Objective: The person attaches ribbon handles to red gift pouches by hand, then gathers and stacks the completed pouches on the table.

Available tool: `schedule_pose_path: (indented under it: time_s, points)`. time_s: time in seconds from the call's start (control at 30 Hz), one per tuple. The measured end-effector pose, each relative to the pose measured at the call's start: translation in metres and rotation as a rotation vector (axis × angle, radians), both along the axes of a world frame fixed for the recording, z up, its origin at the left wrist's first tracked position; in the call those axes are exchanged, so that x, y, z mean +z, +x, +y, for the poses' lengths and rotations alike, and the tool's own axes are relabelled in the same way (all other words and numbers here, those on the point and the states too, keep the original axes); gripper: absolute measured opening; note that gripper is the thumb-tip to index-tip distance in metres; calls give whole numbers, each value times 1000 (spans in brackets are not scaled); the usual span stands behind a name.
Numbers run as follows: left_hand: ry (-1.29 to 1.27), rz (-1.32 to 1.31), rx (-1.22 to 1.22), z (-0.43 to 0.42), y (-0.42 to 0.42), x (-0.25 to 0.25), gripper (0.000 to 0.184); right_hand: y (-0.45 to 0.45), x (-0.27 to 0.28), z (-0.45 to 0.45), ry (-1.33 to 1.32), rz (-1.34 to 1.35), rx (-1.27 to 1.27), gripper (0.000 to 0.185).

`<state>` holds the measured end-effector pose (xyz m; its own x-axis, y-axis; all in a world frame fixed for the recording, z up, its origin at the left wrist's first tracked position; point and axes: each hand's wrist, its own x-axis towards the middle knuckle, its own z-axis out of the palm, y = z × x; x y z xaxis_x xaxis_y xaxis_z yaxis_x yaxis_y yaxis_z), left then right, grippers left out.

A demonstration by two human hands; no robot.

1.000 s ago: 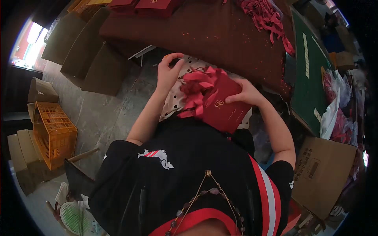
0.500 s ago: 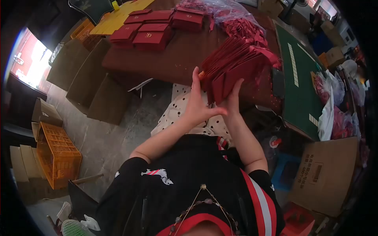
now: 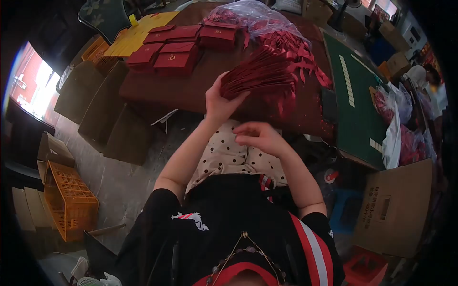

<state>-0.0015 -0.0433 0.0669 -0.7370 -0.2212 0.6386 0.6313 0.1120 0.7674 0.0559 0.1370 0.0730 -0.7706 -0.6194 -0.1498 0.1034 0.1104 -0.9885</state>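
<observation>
A fanned stack of flat red paper gift bags (image 3: 255,74) is held up over the near edge of the brown table. My left hand (image 3: 221,102) is closed around its lower left end, thumb in front, with the other fingers partly hidden behind the stack. Apart from the stack, my right hand (image 3: 260,137) hovers above my polka-dot lap, its fingers loosely bent and holding nothing. Red ribbons (image 3: 305,62) trail at the right of the stack. Several made-up red gift boxes (image 3: 176,57) with a gold mark stand on the table, left of the stack.
Clear plastic wrap (image 3: 257,19) covers a red heap at the table's back. A green board (image 3: 353,95) lies at the right, beside a dark flat object (image 3: 328,105). Open cartons (image 3: 107,114) and an orange crate (image 3: 71,200) stand left; a cardboard box (image 3: 393,209) stands lower right.
My right hand has let go of the stack and drawn back toward my lap. The stack has tipped from upright to nearly sideways in my left hand, which has moved left.
</observation>
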Motion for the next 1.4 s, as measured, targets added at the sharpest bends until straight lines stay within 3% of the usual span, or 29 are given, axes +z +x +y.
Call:
schedule_pose_path:
  time_s: [0.03, 0.07, 0.1, 0.13, 0.2, 0.23, 0.3, 0.33, 0.43, 0.63, 0.7, 0.77, 0.8, 0.87, 0.93, 1.1, 1.13, 1.27, 1.33, 1.37, 1.4]
  points:
    - [-93, -5, -11, -6, -8, 1, 55, 1, 19, 8, -107, 36, -13, 18]
    - [-187, -12, -24, -9, -13, 0, 57, -4, 23, 15, -363, 259, -176, 5]
    - [-186, -72, -30, -11, -18, -4, 58, -21, 27, 24, -368, 687, -365, 5]
    - [-184, -75, -32, -13, -24, -12, 58, -44, 33, 31, -470, 886, -533, 10]
    - [-199, -183, -205, -15, -37, -34, 69, -77, 41, 46, -341, 870, -695, 33]
    - [-196, -177, -205, -14, -41, -41, 69, -99, 33, 48, -339, 876, -692, 33]
    - [-77, -256, -345, -13, -45, -50, 86, -146, -13, 47, -459, 383, -551, 64]
    - [-76, -254, -342, -11, -44, -47, 86, -148, -10, 38, -509, 136, -472, 80]
    - [-18, -272, -448, -12, -41, -41, 98, -137, -10, 17, -629, 154, -348, 83]
    - [-96, -347, -476, -21, -45, -37, 98, -146, 0, 43, -424, 71, -285, 88]
    - [-254, -126, -288, -20, -52, -47, 99, -162, 1, 46, -330, 185, -376, 86]
    - [-159, -155, -372, -2, -51, -49, 99, -166, 9, 42, -241, 304, -461, 84]
    - [-72, -178, -456, 4, -52, -49, 100, -162, 2, 28, -414, 159, -388, 83]
    - [-45, -166, -389, 2, -49, -41, 100, -158, 9, 29, -417, 188, -354, 83]
    - [-238, -245, -308, -2, -45, -36, 100, -152, 18, 32, -404, 153, -329, 82]
    - [-125, -190, -352, 11, -54, -43, 102, -174, 1, 64, -413, 252, -362, 87]
    - [-85, -140, -346, 15, -53, -46, 102, -172, -4, 47, -227, 364, -344, 85]
    - [-65, -154, -321, 13, -56, -51, 100, -170, 5, 45, -313, 243, -352, 81]
    - [-158, -220, -297, 9, -57, -50, 100, -173, 13, 46, -44, 444, -320, 82]
    - [-152, -218, -289, 8, -57, -48, 100, -174, 19, 48, -41, 446, -311, 82]
    - [-178, -233, -277, 8, -57, -47, 101, -176, 27, 53, 299, 754, -424, 79]
